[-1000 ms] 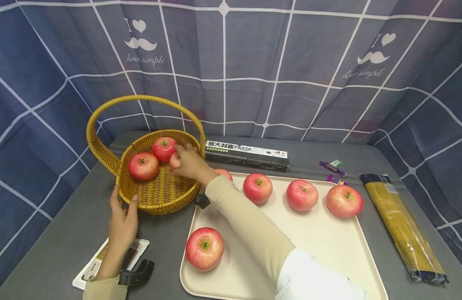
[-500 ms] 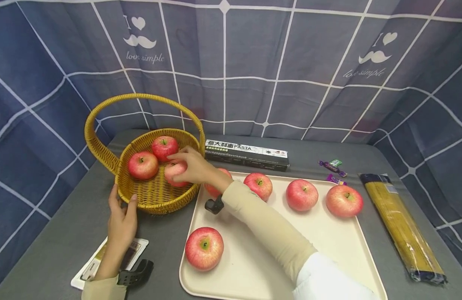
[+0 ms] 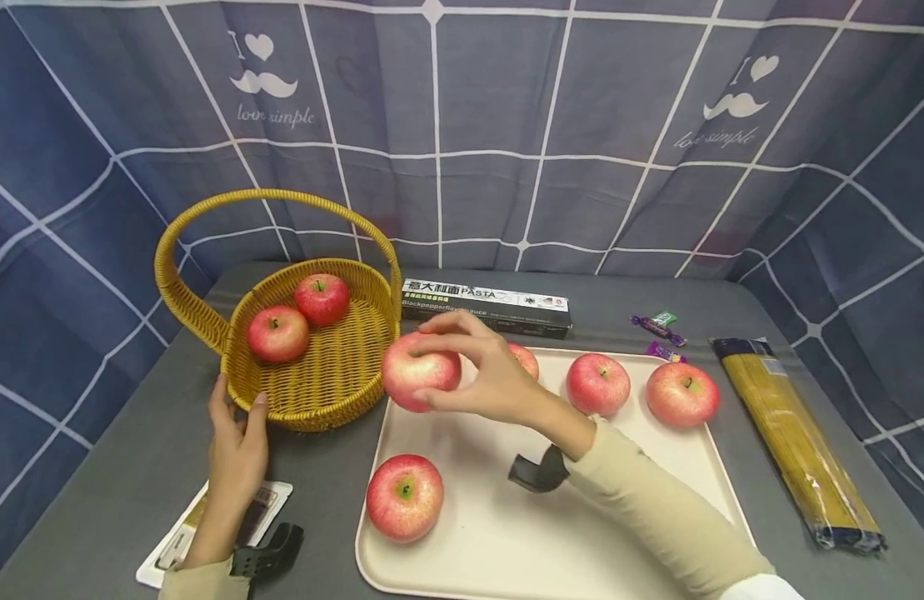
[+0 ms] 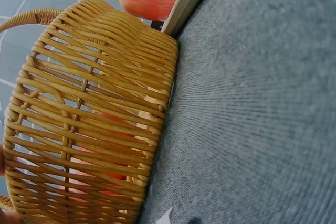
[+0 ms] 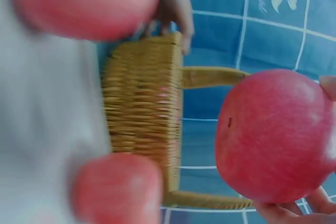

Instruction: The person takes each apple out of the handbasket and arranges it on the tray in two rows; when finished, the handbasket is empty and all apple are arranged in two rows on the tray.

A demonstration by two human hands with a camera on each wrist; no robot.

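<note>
My right hand (image 3: 480, 371) grips a red apple (image 3: 412, 373) between thumb and fingers, above the back left corner of the beige tray (image 3: 521, 533). In the right wrist view this held apple (image 5: 278, 135) fills the right side. A yellow woven basket (image 3: 319, 417) with a tall handle stands left of the tray, tilted toward me. Two apples (image 3: 278, 333) lie inside it. My left hand (image 3: 237, 454) holds the basket's near left rim with thumb and fingers. More apples sit on the tray: one at the front left (image 3: 405, 498), others along the back, one partly hidden by my right hand.
Behind the tray lies a black pasta box (image 3: 491, 310). Wrapped candies (image 3: 659, 329) and a long bag of spaghetti (image 3: 795, 442) lie to the right. A flat white packet (image 3: 270, 504) is under my left forearm. A blue checked curtain (image 3: 491, 125) encloses the back and sides.
My right hand has lifted an apple out of the basket and carried it right, over the tray. Two apples stay in the basket. My left hand keeps its place at the rim.
</note>
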